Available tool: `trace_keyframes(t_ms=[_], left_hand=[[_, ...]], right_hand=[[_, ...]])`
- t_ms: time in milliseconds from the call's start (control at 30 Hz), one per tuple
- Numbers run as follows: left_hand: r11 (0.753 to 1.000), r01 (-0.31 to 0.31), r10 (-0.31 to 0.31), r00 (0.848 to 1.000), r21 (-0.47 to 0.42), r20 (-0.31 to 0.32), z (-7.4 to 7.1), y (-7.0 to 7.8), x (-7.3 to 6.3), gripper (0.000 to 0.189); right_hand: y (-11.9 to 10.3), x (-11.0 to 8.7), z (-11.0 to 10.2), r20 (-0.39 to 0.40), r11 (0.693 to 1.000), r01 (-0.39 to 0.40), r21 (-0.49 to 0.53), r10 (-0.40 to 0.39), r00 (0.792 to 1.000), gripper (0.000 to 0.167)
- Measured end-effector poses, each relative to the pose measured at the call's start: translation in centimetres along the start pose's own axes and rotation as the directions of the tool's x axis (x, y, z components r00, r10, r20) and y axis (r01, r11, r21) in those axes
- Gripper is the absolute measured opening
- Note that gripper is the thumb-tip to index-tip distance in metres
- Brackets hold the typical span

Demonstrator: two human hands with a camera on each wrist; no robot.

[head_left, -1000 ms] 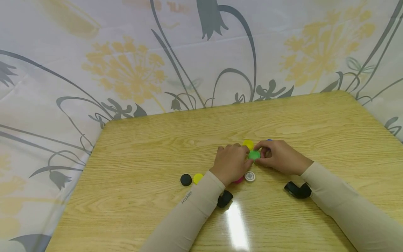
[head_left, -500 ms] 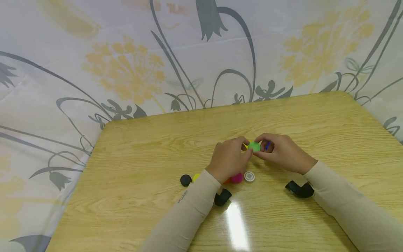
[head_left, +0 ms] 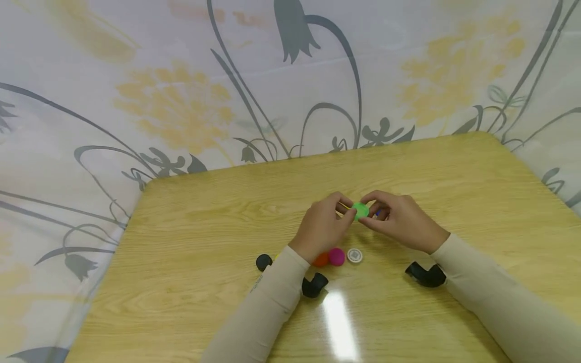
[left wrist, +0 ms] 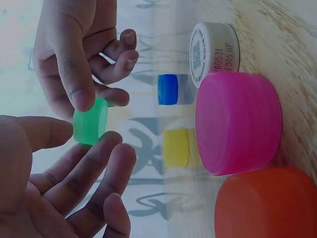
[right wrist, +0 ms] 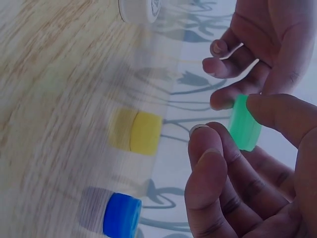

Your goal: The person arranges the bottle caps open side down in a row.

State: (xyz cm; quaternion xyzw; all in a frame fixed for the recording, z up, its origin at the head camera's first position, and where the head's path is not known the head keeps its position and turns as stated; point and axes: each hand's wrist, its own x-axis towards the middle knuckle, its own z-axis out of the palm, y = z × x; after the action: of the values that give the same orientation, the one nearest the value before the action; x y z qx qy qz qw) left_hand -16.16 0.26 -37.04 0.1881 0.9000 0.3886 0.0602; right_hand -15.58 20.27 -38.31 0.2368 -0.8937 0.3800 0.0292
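Observation:
A green bottle cap [head_left: 360,210] is held up off the table between both hands. My left hand [head_left: 321,226] pinches it from one side with thumb and fingers, and my right hand [head_left: 403,223] does the same from the other. In the left wrist view, the green cap [left wrist: 90,122] has a thumb of each hand on it. The right wrist view shows a yellow cap [right wrist: 145,133] and a blue cap [right wrist: 122,215] standing on the table beyond the hands. Closer to me lie a white cap with a printed code [head_left: 354,256], a pink cap [head_left: 337,257] and an orange cap [head_left: 321,259].
A black cap [head_left: 264,262] ends the near row on the left, and the left sleeve mostly covers another yellow cap beside it. Black curved pieces [head_left: 425,275] sit by both wrists. The wood-grain table [head_left: 204,217] backs onto a flower-patterned cloth [head_left: 181,101].
Both hands have raised the green cap from beside the far yellow cap and drawn slightly to the left. More of the pink and orange caps shows beside the left wrist.

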Motion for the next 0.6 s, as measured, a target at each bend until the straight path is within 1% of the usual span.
trace_keyframes(t_ms=[167, 400, 600], left_hand=[[0.999, 0.024, -0.024, 1.0, -0.028, -0.015, -0.27, -0.28, -0.18, 0.023], [0.997, 0.012, -0.012, 1.0, -0.079, 0.009, -0.42, -0.16, -0.09, 0.022], [0.993, 0.021, -0.019, 1.0, -0.117, 0.018, -0.32, -0.31, 0.27, 0.022]], right_hand=[[-0.33, 0.28, 0.39, -0.005, 1.0, 0.016, 0.025, -0.016, 1.0, 0.027], [-0.26, -0.01, 0.27, -0.027, 1.0, 0.002, -0.002, -0.002, 1.0, 0.028], [-0.14, -0.04, 0.1, -0.033, 1.0, -0.002, -0.009, 0.002, 0.999, 0.028]])
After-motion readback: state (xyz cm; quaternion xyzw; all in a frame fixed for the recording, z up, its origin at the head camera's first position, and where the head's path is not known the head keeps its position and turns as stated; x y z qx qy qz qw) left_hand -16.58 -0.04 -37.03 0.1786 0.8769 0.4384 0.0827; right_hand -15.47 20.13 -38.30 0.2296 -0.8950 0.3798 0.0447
